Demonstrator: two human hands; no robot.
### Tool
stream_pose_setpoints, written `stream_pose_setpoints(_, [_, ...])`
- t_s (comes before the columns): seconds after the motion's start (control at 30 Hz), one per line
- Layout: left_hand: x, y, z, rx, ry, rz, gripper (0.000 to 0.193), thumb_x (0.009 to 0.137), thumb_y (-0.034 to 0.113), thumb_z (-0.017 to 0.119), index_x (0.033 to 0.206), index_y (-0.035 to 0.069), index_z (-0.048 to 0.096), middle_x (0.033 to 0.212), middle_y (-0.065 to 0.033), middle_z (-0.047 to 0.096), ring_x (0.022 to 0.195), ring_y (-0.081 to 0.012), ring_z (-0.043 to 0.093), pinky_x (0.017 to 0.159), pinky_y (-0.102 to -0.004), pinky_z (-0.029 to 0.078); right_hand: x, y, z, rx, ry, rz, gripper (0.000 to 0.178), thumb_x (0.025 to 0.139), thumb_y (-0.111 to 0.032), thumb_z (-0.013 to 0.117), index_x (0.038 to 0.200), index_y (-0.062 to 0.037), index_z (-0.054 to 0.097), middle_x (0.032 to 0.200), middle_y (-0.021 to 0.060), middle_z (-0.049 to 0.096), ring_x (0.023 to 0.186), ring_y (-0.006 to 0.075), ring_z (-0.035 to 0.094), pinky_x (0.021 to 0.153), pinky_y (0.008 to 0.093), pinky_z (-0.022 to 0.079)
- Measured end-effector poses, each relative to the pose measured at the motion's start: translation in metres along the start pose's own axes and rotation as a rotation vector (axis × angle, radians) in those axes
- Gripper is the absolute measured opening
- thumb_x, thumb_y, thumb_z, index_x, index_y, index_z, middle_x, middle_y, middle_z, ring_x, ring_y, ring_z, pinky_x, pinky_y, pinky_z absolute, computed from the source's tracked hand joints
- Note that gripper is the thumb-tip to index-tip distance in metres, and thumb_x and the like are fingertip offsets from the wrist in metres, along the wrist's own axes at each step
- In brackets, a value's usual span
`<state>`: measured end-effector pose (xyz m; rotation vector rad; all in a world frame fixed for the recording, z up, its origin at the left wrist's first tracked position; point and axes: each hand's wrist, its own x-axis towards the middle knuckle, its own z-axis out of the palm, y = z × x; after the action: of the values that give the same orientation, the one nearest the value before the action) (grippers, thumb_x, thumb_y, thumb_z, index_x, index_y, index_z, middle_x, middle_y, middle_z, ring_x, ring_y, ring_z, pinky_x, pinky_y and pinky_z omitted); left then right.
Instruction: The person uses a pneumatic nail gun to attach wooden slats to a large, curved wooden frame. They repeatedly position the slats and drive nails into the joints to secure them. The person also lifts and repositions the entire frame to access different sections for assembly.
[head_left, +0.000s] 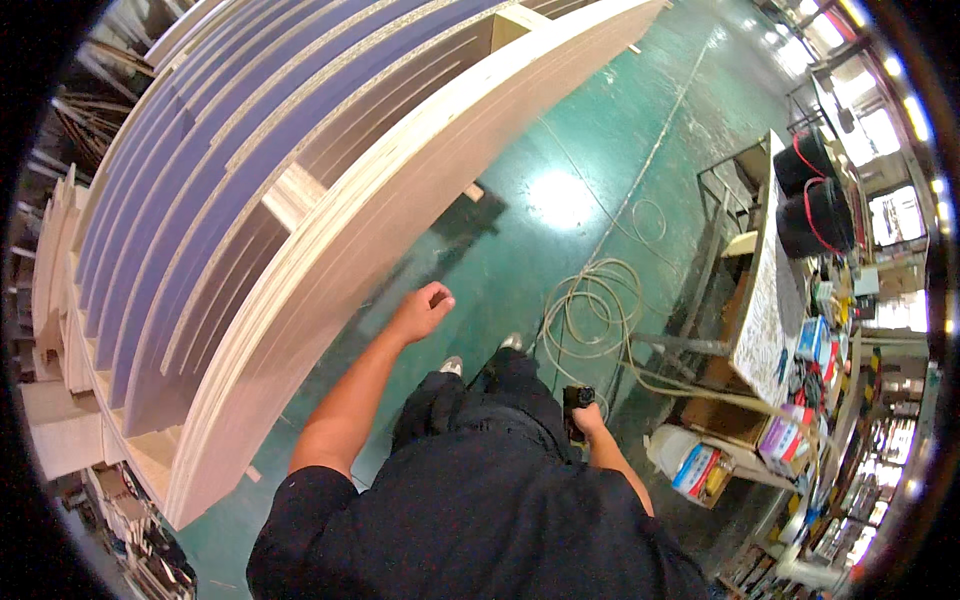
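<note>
My left hand [424,312] hangs in the air beside the long curved wooden panel [330,250]; its fingers are loosely curled and I see nothing in them. The panel's pale layered edge curves up toward the far right. Low at my right side, my right hand [592,421] is closed round a black handheld tool [577,400]. Its lower part is partly hidden beside my leg, and its exact kind cannot be made out. Behind the panel stand several curved purple-grey boards [190,210], set in rows with wooden blocks [293,195] between.
A pale hose [600,300] lies coiled on the green floor [480,265] ahead to the right and runs toward a workbench [770,330]. Two black buckets [815,215] with red handles stand on the bench. A white tub [675,450] and boxes [700,470] are near its close end.
</note>
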<state>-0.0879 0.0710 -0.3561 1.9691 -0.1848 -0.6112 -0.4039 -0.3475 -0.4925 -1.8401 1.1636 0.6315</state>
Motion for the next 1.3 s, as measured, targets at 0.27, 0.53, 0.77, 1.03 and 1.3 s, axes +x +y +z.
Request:
stream_pose_setpoints(0.27, [0.064,0.146,0.019,0.247,0.162,0.157,0.025,0.096,0.028,0.071,0.106,0.005,0.069,0.097,-0.0134,0.071,0.09,-0.0307,0.069,0.084,-0.0415,0.055,0.22,-0.063,-0.097,0.063,-0.153,0.096,0.035,0.09,-0.024,0.081,0.107,0.0033,0.069,0.083,0.0168,0.068,0.064,0.028,0.064,0.058,0.0462,0.048])
stream_pose_setpoints(0.53, [0.099,0.282,-0.011,0.362,0.461,0.319,0.014,0.094,0.016,0.071,0.1,0.003,0.07,0.097,-0.0122,0.072,0.089,-0.031,0.07,0.08,-0.0399,0.055,0.309,-0.219,-0.196,-0.257,-0.158,-0.096,0.015,0.087,-0.011,0.072,0.093,0.0016,0.066,0.07,0.0137,0.062,0.054,0.027,0.061,0.05,0.0448,0.048])
stream_pose_setpoints(0.77, [0.068,0.321,-0.07,0.491,0.969,0.284,0.009,0.095,0.011,0.068,0.093,0.002,0.068,0.089,-0.0117,0.069,0.084,-0.0235,0.067,0.08,-0.0345,0.053,0.442,-0.26,-0.204,-0.084,-0.228,-0.321,0.017,0.082,-0.007,0.077,0.083,0.0,0.062,0.067,0.0104,0.061,0.053,0.0246,0.06,0.051,0.0449,0.048])
stream_pose_setpoints(1.03, [-0.021,0.258,-0.128,0.698,1.291,-0.177,0.018,0.09,0.016,0.075,0.103,0.004,0.069,0.117,-0.0127,0.068,0.11,-0.0321,0.064,0.097,-0.043,0.051,0.507,-0.291,-0.194,-0.491,-0.443,-0.491,0.034,0.085,-0.024,0.08,0.11,-0.0024,0.069,0.094,0.0116,0.071,0.08,0.028,0.069,0.068,0.0482,0.051])
stream_pose_setpoints(1.3, [-0.027,0.245,-0.151,0.73,1.213,-0.465,0.059,0.091,0.043,0.072,0.139,0.011,0.062,0.157,-0.01,0.047,0.141,-0.0373,0.047,0.116,-0.0513,0.039,0.471,-0.413,-0.174,-0.602,-0.517,-0.554,0.032,0.09,-0.027,0.073,0.113,-0.0051,0.067,0.097,0.0139,0.069,0.085,0.0319,0.067,0.073,0.0484,0.051])
